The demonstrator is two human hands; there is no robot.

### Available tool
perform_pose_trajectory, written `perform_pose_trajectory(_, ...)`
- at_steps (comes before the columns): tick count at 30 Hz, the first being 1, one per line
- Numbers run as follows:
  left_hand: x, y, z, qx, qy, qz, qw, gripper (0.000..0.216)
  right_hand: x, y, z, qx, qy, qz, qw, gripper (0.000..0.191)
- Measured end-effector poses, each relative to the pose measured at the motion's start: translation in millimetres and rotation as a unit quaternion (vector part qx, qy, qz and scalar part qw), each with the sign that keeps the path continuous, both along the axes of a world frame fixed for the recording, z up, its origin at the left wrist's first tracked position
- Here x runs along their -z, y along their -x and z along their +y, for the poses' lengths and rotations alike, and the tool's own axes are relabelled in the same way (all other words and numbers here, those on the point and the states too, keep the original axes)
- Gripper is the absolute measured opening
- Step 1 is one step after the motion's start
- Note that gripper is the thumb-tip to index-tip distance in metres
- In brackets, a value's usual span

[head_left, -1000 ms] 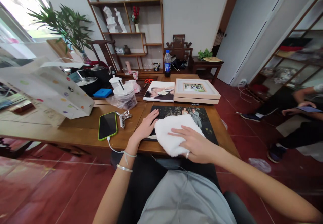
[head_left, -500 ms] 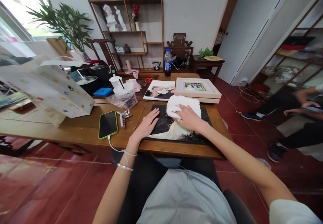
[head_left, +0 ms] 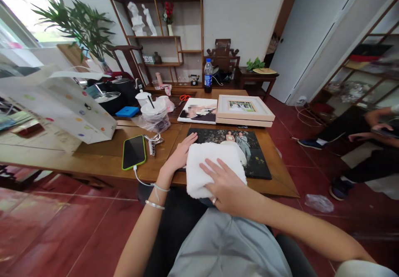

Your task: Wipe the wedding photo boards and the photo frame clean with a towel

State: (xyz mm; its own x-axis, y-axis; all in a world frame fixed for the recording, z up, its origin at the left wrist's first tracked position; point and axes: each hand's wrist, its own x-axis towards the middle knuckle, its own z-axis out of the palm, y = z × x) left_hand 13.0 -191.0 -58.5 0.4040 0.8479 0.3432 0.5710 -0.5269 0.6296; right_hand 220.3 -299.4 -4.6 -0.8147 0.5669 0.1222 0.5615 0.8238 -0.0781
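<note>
A dark photo panel (head_left: 258, 164) lies flat on the wooden table, printed with two people in wedding clothes. My left hand (head_left: 182, 149) is open, its fingers stretched along the panel's left edge. A folded white towel (head_left: 198, 160) covers the panel's lower left part and reaches past the table's front edge. My right hand (head_left: 222, 183) has hold of the towel, pressing it from above with fingers spread. The thumb is partly hidden. Behind the panel are a white-covered photo print (head_left: 198, 110) and a pale framed picture (head_left: 264, 117).
To the left lie a green-edged phone (head_left: 134, 152) on a cable and a bagged cup (head_left: 154, 112). Beyond stand a paper bag (head_left: 96, 119), red scissors (head_left: 184, 98) and a cola bottle (head_left: 208, 77). Another person's legs (head_left: 330, 131) show at right.
My right hand has drawn the towel towards me and left, from the panel's far edge to its near edge. The printed couple is now uncovered. My left hand has stayed put.
</note>
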Motion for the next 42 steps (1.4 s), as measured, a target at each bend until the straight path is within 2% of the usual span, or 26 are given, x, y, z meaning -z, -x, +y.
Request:
perform_pose_trajectory(3, 1.0, -1, 0, -0.009, 0.005, 0.007, 1.000, 0.044, -0.8, -18, 14, 0.002, 0.026, 0.046, 0.999, 0.029)
perform_pose_trajectory(6, 1.0, -3, 1, -0.017, -0.003, 0.016, 1.000, 0.043, 0.7, -33, 40, 0.044, 0.010, 0.078, 0.996, 0.033)
perform_pose_trajectory(13, 3.6, -2, 3, -0.024, -0.007, 0.032, 0.999, 0.043, -6.4, -48, 113, 0.145, 0.025, 0.054, 0.988, 0.044)
perform_pose_trajectory(17, 3.4, -2, 3, -0.024, -0.011, 0.034, 0.999, 0.042, -16.8, -35, 149, 0.123, 0.061, 0.069, 0.988, 0.048)
perform_pose_trajectory(21, 4.5, -2, 4, -0.026, -0.013, 0.039, 0.999, 0.043, -25.8, -4, 172, 0.098, 0.076, 0.079, 0.989, 0.049)
perform_pose_trajectory(26, 7.5, -1, 5, -0.034, -0.017, 0.044, 0.998, 0.043, -28.1, 31, 181, 0.064, 0.083, 0.082, 0.991, 0.048)
perform_pose_trajectory(29, 7.4, 0, 5, -0.036, -0.017, 0.043, 0.998, 0.042, -22.4, 30, 180, 0.063, 0.086, 0.083, 0.991, 0.049)
perform_pose_trajectory(32, 6.0, -1, 4, -0.034, -0.014, 0.037, 0.999, 0.042, -15.1, 7, 173, 0.074, 0.088, 0.090, 0.989, 0.049)
perform_pose_trajectory(35, 4.3, -1, 3, -0.027, -0.012, 0.030, 0.999, 0.042, -10.5, -30, 162, 0.097, 0.091, 0.097, 0.986, 0.043)
perform_pose_trajectory(42, 2.4, -2, 2, -0.024, -0.020, 0.026, 0.999, 0.042, -1.7, -127, 140, 0.207, 0.112, 0.143, 0.961, 0.039)
